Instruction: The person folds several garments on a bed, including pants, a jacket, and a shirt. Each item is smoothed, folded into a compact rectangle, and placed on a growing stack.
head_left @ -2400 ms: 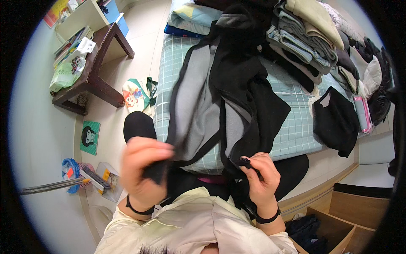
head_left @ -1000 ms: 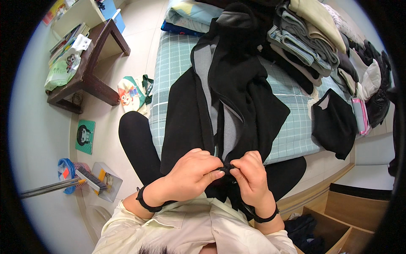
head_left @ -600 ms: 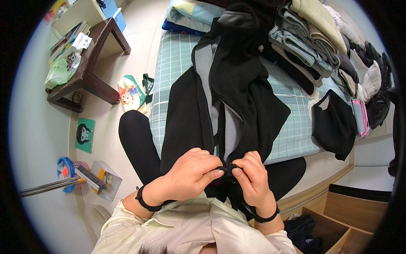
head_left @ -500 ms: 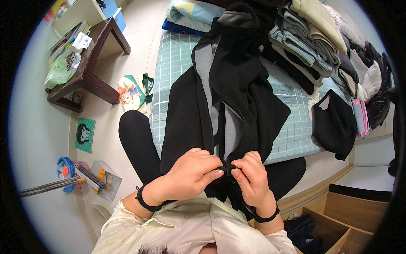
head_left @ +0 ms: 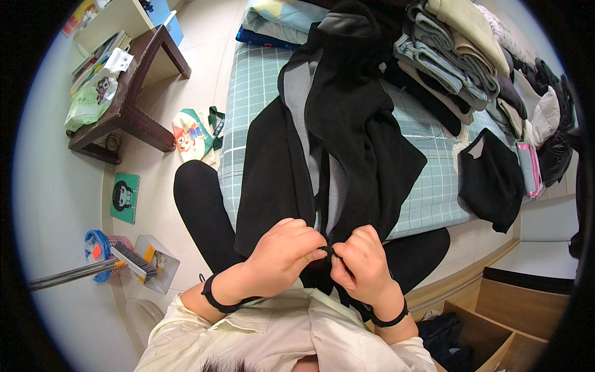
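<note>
A black hooded jacket with grey lining lies front up on the bed, its hood at the far end and its hem towards me. Its two front edges run side by side, with a strip of grey lining showing between them. My left hand pinches the lower end of the left front edge. Close against it, my right hand is closed on the lower end of the right front edge. The fingertips nearly meet at the hem, and the small zip parts between them are mostly hidden.
The bed has a green checked sheet. Folded trousers are stacked at the far right, near a black garment. A folded quilt lies at the far end. Left stand a dark wooden bench and a dustpan; an open drawer is lower right.
My right hand has turned and shifted slightly, its fingers now curled closer over the hem. The grey strip near the hem has narrowed. My left hand has barely moved.
</note>
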